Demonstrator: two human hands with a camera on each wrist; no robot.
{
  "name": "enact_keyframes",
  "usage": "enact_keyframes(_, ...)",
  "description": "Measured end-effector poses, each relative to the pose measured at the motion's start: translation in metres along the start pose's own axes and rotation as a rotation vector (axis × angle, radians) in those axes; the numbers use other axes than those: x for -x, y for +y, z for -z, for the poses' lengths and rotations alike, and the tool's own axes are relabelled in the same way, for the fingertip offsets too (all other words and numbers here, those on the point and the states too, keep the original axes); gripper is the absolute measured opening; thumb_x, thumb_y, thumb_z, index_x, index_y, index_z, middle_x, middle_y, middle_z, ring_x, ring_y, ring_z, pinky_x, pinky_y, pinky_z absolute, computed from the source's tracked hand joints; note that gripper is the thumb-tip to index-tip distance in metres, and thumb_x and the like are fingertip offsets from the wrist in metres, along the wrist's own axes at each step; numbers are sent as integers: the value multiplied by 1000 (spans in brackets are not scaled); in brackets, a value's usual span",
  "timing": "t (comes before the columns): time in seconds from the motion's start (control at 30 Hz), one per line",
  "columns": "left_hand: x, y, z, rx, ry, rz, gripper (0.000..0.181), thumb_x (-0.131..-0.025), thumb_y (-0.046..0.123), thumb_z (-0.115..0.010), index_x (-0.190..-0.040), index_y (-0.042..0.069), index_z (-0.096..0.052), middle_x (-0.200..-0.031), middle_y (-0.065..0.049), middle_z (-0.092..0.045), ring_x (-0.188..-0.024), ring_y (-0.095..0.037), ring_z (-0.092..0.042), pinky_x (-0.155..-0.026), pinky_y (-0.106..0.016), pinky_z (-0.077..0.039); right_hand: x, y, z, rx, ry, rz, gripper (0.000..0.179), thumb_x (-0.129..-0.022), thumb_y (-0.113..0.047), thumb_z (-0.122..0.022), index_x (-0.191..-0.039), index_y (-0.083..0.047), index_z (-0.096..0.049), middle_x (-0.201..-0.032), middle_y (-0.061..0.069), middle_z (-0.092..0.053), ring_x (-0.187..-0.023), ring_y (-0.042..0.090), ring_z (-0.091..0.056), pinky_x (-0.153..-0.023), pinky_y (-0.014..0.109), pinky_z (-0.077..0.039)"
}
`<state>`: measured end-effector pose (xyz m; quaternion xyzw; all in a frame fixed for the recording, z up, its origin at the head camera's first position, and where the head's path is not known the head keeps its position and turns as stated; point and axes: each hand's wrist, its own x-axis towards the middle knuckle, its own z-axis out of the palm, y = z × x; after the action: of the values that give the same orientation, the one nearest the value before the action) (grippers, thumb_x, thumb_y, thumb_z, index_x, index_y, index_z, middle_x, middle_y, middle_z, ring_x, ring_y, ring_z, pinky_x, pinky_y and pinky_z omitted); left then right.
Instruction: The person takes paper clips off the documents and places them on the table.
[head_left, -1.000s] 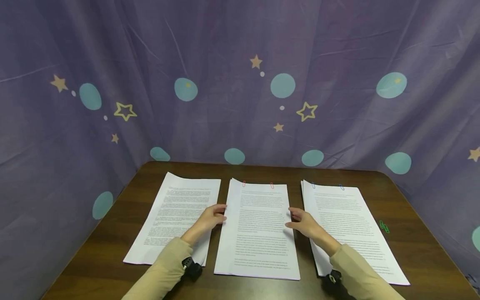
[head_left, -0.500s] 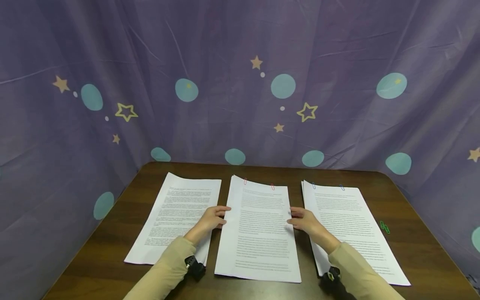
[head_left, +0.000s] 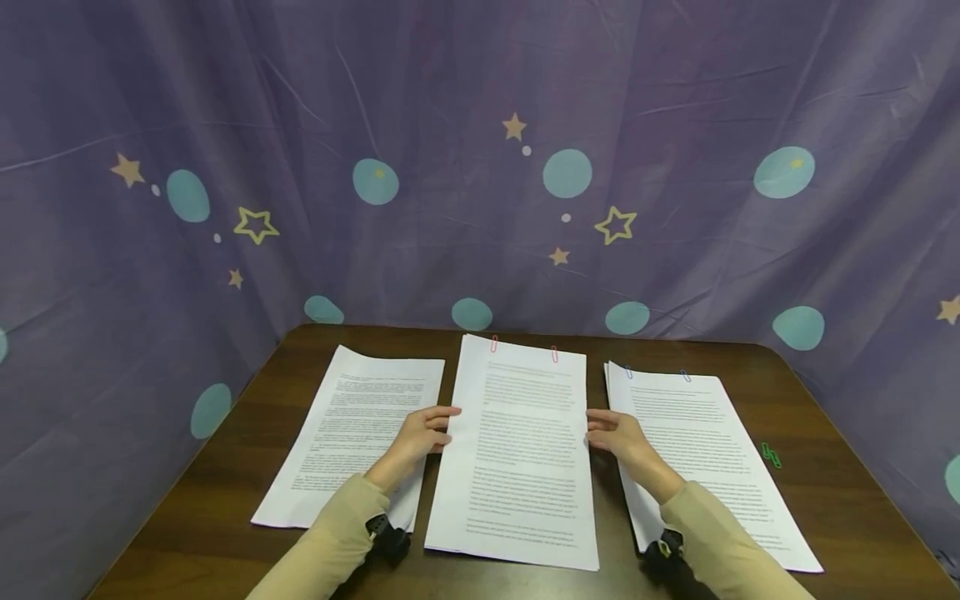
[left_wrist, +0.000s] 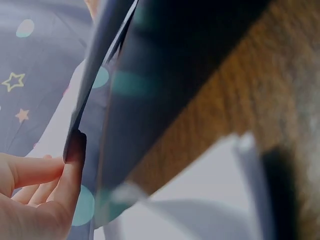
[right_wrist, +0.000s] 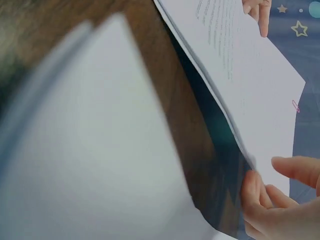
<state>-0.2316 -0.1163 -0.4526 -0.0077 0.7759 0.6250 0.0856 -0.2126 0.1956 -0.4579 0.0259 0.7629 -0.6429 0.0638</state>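
Note:
The middle stack of printed paper (head_left: pixel 525 458) carries two red paper clips (head_left: pixel 555 354) on its far edge. Its far end is raised off the table and its near edge is low. My left hand (head_left: pixel 415 437) pinches the stack's left edge; in the left wrist view, the thumb (left_wrist: pixel 37 170) lies on one side of the sheets and fingers on the other. At the right edge, my right hand (head_left: pixel 626 442) holds the stack with fingers along its underside, the thumb (right_wrist: pixel 295 167) over the top sheet. Parts of the fingers are hidden by the paper.
To the left lies another paper stack (head_left: pixel 360 417), no clips visible. On the right, a third stack (head_left: pixel 690 450) bears two blue paper clips (head_left: pixel 685 376). Green paper clips (head_left: pixel 771 455) lie beside it on the brown table (head_left: pixel 832 467). A patterned purple curtain (head_left: pixel 465 233) hangs behind.
The middle stack's far end has risen, and its red clips have shifted away from me. Both hands have closed in on its side edges. The outer stacks have stayed put.

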Motion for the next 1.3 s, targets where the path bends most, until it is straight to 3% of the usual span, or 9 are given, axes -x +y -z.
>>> enact_keyframes(0.2,4,3,-1,12,31,-10,42,-72,-15,-54,-112,-1,-58,-105,-19,-61,-70,-14,-58,-57,-27,-48,2,-8,2,-5,81,63,40,-77,9,-56,-116,16,-47,-92,21,-61,-74,11,-58,-69,23,-49)
enact_keyframes(0.43,12,9,-1,40,36,-48,41,-74,-12,-56,-113,-1,-57,-103,-19,-62,-71,-15,-58,-59,-28,-49,5,-14,3,-33,132,103,39,-76,10,-57,-114,14,-50,-91,22,-61,-70,10,-59,-68,26,-51)
enact_keyframes(0.67,14,10,-2,57,58,-80,37,-75,-10,-58,-110,1,-60,-98,-16,-64,-71,-13,-58,-59,-26,-49,7,-20,4,8,187,133,37,-77,7,-60,-113,10,-53,-92,20,-62,-68,7,-58,-66,25,-52)
enact_keyframes(0.97,19,13,-6,38,128,-149,33,-75,-6,-61,-107,1,-62,-96,-16,-65,-70,-12,-59,-58,-23,-48,11,-28,7,36,198,166,37,-78,4,-60,-114,7,-54,-95,21,-62,-69,4,-58,-67,23,-51)
enact_keyframes(1.1,19,15,-7,28,157,-154,32,-75,-4,-62,-107,3,-63,-95,-14,-66,-70,-11,-58,-59,-22,-48,10,-32,11,86,183,207,36,-79,2,-60,-115,6,-54,-98,23,-61,-72,7,-60,-67,24,-51)
enact_keyframes(1.3,20,19,-8,46,171,-168,32,-76,-5,-62,-108,1,-62,-95,-15,-65,-68,-10,-56,-57,-21,-47,5,-45,19,211,173,330,33,-80,1,-60,-112,6,-55,-99,24,-60,-82,24,-61,-69,26,-51)
